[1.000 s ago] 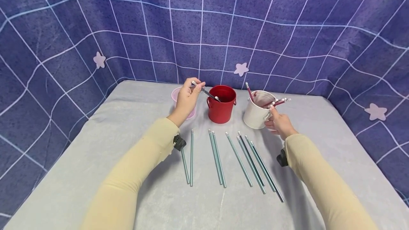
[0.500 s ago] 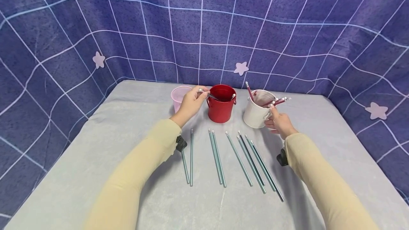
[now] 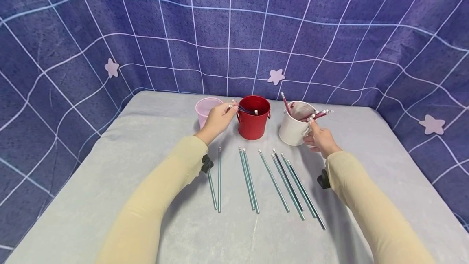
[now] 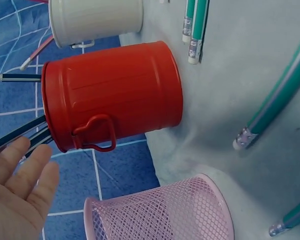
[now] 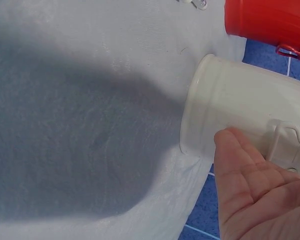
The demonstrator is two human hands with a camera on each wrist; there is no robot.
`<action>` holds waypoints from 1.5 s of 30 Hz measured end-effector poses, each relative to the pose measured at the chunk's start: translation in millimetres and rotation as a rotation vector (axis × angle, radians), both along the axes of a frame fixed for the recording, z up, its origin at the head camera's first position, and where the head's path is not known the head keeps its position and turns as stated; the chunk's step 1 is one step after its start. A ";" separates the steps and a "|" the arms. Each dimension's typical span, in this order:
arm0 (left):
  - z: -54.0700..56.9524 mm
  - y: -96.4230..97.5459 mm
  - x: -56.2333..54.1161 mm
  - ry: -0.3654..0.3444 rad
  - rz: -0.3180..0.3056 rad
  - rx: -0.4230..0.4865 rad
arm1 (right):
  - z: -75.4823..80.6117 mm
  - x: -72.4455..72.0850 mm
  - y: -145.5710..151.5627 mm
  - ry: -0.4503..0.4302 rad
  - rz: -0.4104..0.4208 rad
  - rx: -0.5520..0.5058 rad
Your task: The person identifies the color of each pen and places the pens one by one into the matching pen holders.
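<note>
My left hand (image 3: 218, 120) is at the left rim of the red bucket (image 3: 252, 128), pinching a dark pencil (image 4: 19, 133) that slants into it. Another dark pencil lies close beside it at the rim, and a third one's white eraser end (image 3: 256, 112) shows inside. The thumb is hidden in the left wrist view. My right hand (image 3: 322, 139) holds the white bucket (image 3: 290, 133) by its right side, thumb up at the rim and fingers along the wall near the wire handle (image 5: 285, 135). Several dark red pencils (image 3: 286, 103) lean in the white bucket.
A pink mesh cup (image 3: 203, 111) stands left of the red bucket, partly behind my left hand. Several green pencils (image 3: 269, 178) and a few dark ones (image 3: 289, 180) lie on the grey cloth (image 3: 176, 231) in front. A blue gridded curtain (image 3: 176, 23) hangs behind.
My left hand has moved right and down to the red bucket's rim, bringing the dark pencil in over it. A pencil inside that bucket has shifted sideways. My right hand keeps its place.
</note>
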State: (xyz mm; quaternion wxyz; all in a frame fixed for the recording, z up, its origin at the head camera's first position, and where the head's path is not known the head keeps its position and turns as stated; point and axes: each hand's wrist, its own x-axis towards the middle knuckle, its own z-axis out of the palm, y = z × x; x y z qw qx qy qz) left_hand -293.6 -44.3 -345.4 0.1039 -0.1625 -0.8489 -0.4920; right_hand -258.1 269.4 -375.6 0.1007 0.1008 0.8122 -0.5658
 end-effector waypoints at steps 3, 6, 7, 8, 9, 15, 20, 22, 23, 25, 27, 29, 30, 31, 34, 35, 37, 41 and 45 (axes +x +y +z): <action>-0.3 3.8 -3.9 -0.008 0.018 -0.021 | -0.1 0.6 0.3 0.005 -0.009 -0.001; -1.0 7.1 -7.0 -0.021 0.036 -0.050 | -0.7 1.3 0.3 0.011 -0.020 -0.007; -1.4 7.7 -7.7 -0.024 0.039 -0.058 | -1.1 1.2 0.2 0.011 -0.026 -0.008; -1.9 8.1 -8.3 -0.028 0.040 -0.066 | -1.4 1.2 0.1 0.012 -0.028 -0.009; -2.1 8.2 -8.3 -0.031 0.041 -0.077 | -1.9 0.9 0.0 0.012 -0.030 -0.009; -6.3 6.2 -8.7 -0.068 0.035 -0.127 | -2.5 -1.2 -0.3 0.015 -0.025 -0.009; -14.3 4.3 -6.9 -0.140 -0.006 -0.104 | -2.3 -1.8 -2.0 0.022 -0.017 0.004; -17.8 5.2 -4.9 -0.164 -0.028 -0.100 | -1.9 -1.5 -2.3 0.022 -0.014 0.004; -19.7 6.2 -3.9 -0.170 -0.034 -0.105 | -1.8 -1.4 -2.3 0.020 -0.013 0.000; -23.4 9.7 -1.4 -0.168 -0.045 -0.126 | -1.3 -1.1 -2.0 0.016 -0.007 -0.004; -27.4 16.2 1.8 -0.161 -0.064 -0.165 | -0.7 -1.0 -1.5 0.011 -0.009 -0.003; -32.4 25.2 4.9 -0.145 -0.104 -0.230 | 0.1 -0.7 -1.0 0.009 -0.016 0.000; -34.1 30.4 7.1 -0.145 -0.131 -0.265 | 0.5 -0.7 -0.9 0.009 -0.015 0.002; -35.2 36.3 9.2 -0.143 -0.166 -0.304 | 0.8 -0.7 -0.5 0.006 -0.016 0.000; -35.9 53.6 14.5 -0.134 -0.274 -0.408 | 1.4 -1.3 -0.7 0.000 -0.019 -0.012; -34.1 58.8 16.4 -0.135 -0.305 -0.431 | 1.6 -1.7 -1.3 0.000 -0.020 -0.017; -30.1 67.9 19.3 -0.137 -0.354 -0.466 | 1.9 -2.8 -2.8 -0.004 -0.028 -0.023; -24.9 79.9 23.7 -0.170 -0.424 -0.517 | 2.1 -4.1 -5.6 -0.008 -0.047 -0.027; -29.3 93.7 25.6 -0.191 -0.474 -0.599 | 1.1 -0.9 -1.4 -0.006 -0.046 -0.033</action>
